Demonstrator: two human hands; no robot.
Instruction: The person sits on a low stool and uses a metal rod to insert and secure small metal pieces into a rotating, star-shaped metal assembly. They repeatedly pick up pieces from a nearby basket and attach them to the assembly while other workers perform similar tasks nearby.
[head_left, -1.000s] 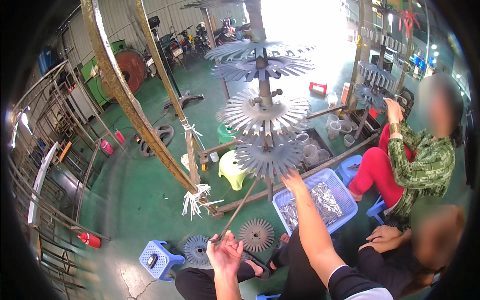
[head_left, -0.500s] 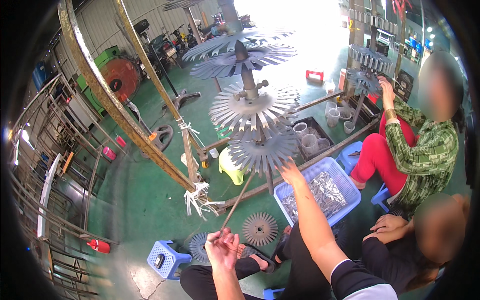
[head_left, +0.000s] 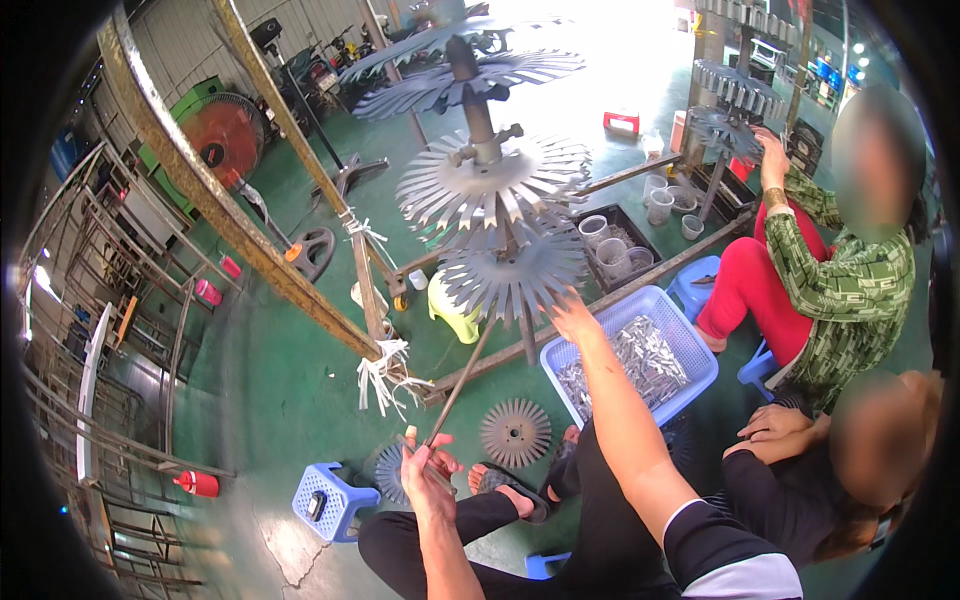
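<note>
My left hand (head_left: 430, 478) holds the lower end of a thin metal rod (head_left: 460, 390), which slants up to the underside of a grey toothed disc (head_left: 515, 268). At the right edge of that disc, my right hand (head_left: 573, 320) has its thumb and fingers on the blades; some fingertips are hidden. The disc is the lowest of several on an upright shaft (head_left: 480, 125), below a paler toothed disc (head_left: 495, 180). Beneath my right forearm, a blue plastic basket (head_left: 690, 392) contains many small silvery metal pieces (head_left: 645, 360).
Two toothed discs lie on the green floor, one a grey disc (head_left: 515, 433) near my feet. A blue stool (head_left: 335, 495) stands left. A rusty frame (head_left: 240, 220) rises at left. Right, a person in green (head_left: 850, 270) handles another disc stack (head_left: 725, 135); another person sits nearer.
The whole view has shifted slightly, so most things sit higher in it. My left hand's fingers have changed position around the rod. My right hand stays at the disc's edge.
</note>
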